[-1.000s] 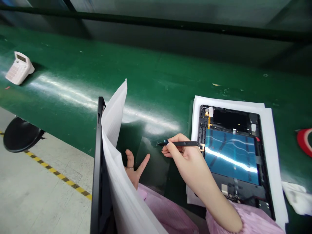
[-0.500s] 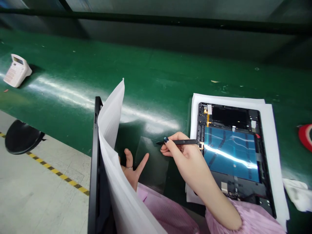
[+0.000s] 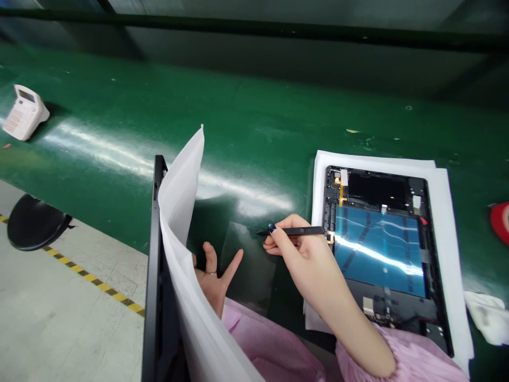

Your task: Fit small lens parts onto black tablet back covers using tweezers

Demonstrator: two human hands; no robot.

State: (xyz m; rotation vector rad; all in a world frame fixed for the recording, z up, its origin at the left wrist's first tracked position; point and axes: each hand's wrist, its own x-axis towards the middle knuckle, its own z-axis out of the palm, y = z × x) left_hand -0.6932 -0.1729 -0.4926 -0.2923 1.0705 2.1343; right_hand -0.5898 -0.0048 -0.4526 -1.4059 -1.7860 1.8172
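Only slight shifts appear since the earlier frame: I find the black panel [image 3: 153, 265], the white sheet [image 3: 194, 297] and the white keypad device [image 3: 24, 114] a little farther left in my view, which I judge to be head motion, while both hands match their earlier pose. Right hand [image 3: 304, 254]: grasping the black tool [image 3: 306, 231] between thumb and fingers, tip pointing left above the desk [image 3: 270, 143]. I cannot tell whether the tip touches the dim rectangle [image 3: 250, 270] below it, which may be clear film or a reflection. Left hand [image 3: 212, 286]: two digits extended, the rest hidden behind the sheet; I cannot tell whether it grips anything. Panel and sheet stand on edge beside it, across the line of the desk's front edge. On the right, near that same edge, the uncovered tablet [image 3: 379, 249] lies flat on white sheets [image 3: 453, 276]. For good control, I would keep the tool low and steady, apply light fingertip pressure, and hold the panel upright. I would also check clearance behind the handle: its rear end appears just beside the gold connector [image 3: 330, 237] at the tablet's left edge.
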